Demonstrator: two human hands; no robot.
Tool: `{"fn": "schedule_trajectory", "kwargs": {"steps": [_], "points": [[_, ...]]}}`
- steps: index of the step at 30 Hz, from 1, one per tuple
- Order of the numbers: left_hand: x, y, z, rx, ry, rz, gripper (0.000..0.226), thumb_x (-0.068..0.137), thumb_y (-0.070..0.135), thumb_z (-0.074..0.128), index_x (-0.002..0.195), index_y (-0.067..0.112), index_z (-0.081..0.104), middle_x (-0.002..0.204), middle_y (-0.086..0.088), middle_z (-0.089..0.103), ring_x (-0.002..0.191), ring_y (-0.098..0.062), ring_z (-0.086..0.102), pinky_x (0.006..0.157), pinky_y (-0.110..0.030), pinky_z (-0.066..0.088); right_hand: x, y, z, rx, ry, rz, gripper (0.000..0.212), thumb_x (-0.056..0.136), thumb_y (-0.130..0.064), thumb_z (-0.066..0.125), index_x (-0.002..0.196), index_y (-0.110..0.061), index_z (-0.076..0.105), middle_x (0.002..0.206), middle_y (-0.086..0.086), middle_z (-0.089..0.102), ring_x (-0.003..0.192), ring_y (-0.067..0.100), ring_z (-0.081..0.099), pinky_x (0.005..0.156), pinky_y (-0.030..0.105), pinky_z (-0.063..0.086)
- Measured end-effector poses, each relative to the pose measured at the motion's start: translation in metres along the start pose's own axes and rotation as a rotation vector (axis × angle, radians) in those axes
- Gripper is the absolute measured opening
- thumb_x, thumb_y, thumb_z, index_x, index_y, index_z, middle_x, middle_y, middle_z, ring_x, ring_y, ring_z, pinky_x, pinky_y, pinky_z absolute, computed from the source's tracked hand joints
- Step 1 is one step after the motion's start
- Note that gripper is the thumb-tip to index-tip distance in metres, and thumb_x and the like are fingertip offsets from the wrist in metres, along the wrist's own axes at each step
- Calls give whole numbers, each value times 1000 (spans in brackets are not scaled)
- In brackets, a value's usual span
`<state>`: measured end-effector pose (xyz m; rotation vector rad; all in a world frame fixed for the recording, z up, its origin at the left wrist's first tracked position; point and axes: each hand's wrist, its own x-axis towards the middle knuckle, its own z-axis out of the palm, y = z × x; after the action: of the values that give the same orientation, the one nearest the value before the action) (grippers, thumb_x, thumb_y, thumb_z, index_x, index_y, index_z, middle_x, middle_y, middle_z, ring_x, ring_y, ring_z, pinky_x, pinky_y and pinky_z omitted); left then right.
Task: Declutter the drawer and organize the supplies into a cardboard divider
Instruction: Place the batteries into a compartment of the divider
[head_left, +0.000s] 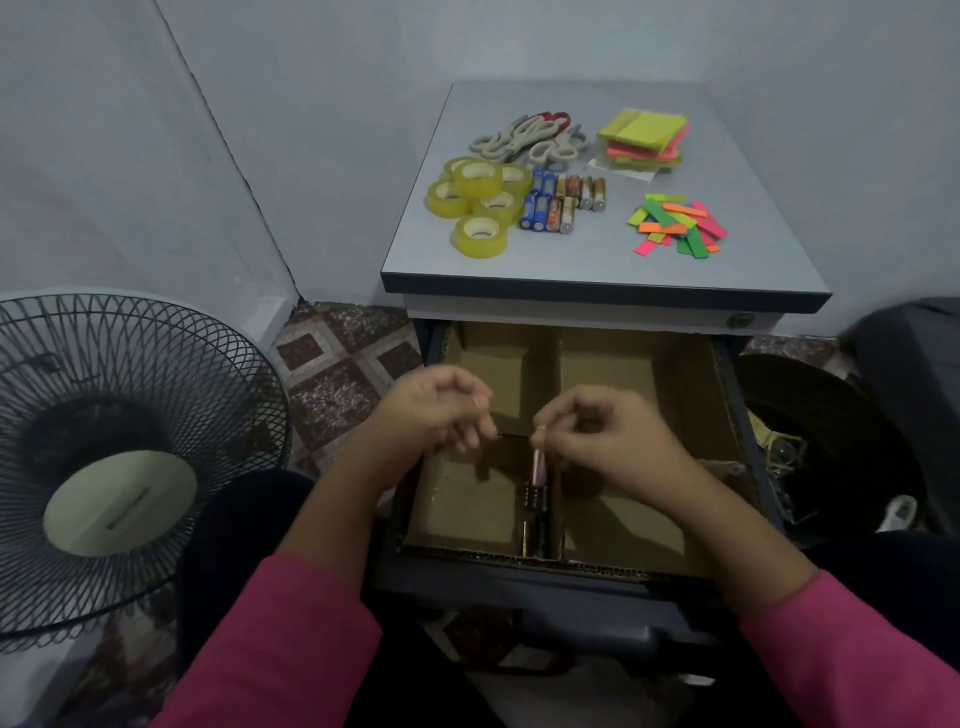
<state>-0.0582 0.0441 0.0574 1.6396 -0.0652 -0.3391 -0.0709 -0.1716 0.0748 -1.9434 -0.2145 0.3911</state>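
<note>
While both hands hover over the open drawer (748, 415), notes run left to right from it:
Fan: standing fan (119, 467), on the floor well left of the drawer.
Left hand: left hand (431, 410) above the cardboard divider (613, 374) in the drawer, fingers loosely curled, holding nothing.
Tape: tape rolls (478, 205) on the cabinet top (597, 260) above the drawer, scissors (524, 137) behind them.
Batteries: loose batteries (563, 200) just right of the tape; dark batteries (537, 512) lie in the divider's near-left compartment.
Right hand: right hand (608, 441) pinches a battery (539, 457), hanging upright over those.
Paper: sticky notes (644, 137) and coloured flags (675, 223), cabinet top's right side.
</note>
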Motion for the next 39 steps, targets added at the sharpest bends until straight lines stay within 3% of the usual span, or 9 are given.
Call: {"fn": "schedule_trajectory", "kwargs": {"steps": [2, 4, 9, 14, 19, 28, 39], "points": [[5, -5, -2, -198, 179, 64, 12, 94, -2, 50, 90, 4, 59, 69, -9, 67, 56, -14, 57, 54, -23, 47, 5, -5, 17, -299, -120, 73, 8, 82, -23, 72, 87, -25, 66, 86, -6, 68, 80, 6, 65, 76, 28, 56], [9, -10, -2, -308, 276, 51, 15, 94, -4, 47, 88, 4, 58, 68, -7, 67, 57, -12, 58, 56, -22, 48, 14, -5, 37, -557, -199, 115, 6, 83, -25, 70, 88, -22, 68, 91, -4, 67, 83, 9, 65, 76, 31, 57], [10, -13, -1, -331, 298, 50, 13, 95, -4, 47, 90, 2, 58, 72, -9, 67, 60, -12, 59, 57, -21, 49, 31, -9, 68, -875, -331, 171, 18, 90, -14, 56, 103, -6, 66, 98, 11, 63, 94, 24, 63, 70, 27, 47], [13, -15, 1, -330, 298, 51, 13, 95, -3, 48, 90, 3, 58, 71, -7, 68, 60, -11, 59, 56, -20, 50, 37, 0, 82, -1011, -377, 212, 27, 95, -7, 44, 116, -3, 62, 118, 14, 62, 109, 30, 60, 86, 37, 50], [13, -14, 1, -332, 302, 43, 14, 95, -3, 48, 88, 4, 58, 69, -6, 68, 58, -11, 59, 55, -20, 50, 36, 4, 85, -1130, -378, 216, 34, 97, -4, 42, 126, -6, 57, 131, 12, 57, 120, 30, 55, 92, 41, 49], [13, -13, 2, -337, 297, 42, 13, 95, -3, 48, 88, 4, 58, 69, -5, 68, 59, -10, 59, 56, -19, 50, 42, 1, 84, -1247, -434, 159, 33, 97, -6, 44, 128, -4, 56, 132, 14, 56, 119, 31, 55, 93, 44, 50], [13, -14, 2, -324, 297, 41, 14, 95, -3, 48, 88, 4, 58, 70, -5, 69, 59, -10, 59, 57, -20, 50, 32, -5, 82, -1273, -391, 102, 32, 97, -4, 41, 126, -5, 57, 130, 12, 57, 117, 30, 57, 87, 41, 50]]}}
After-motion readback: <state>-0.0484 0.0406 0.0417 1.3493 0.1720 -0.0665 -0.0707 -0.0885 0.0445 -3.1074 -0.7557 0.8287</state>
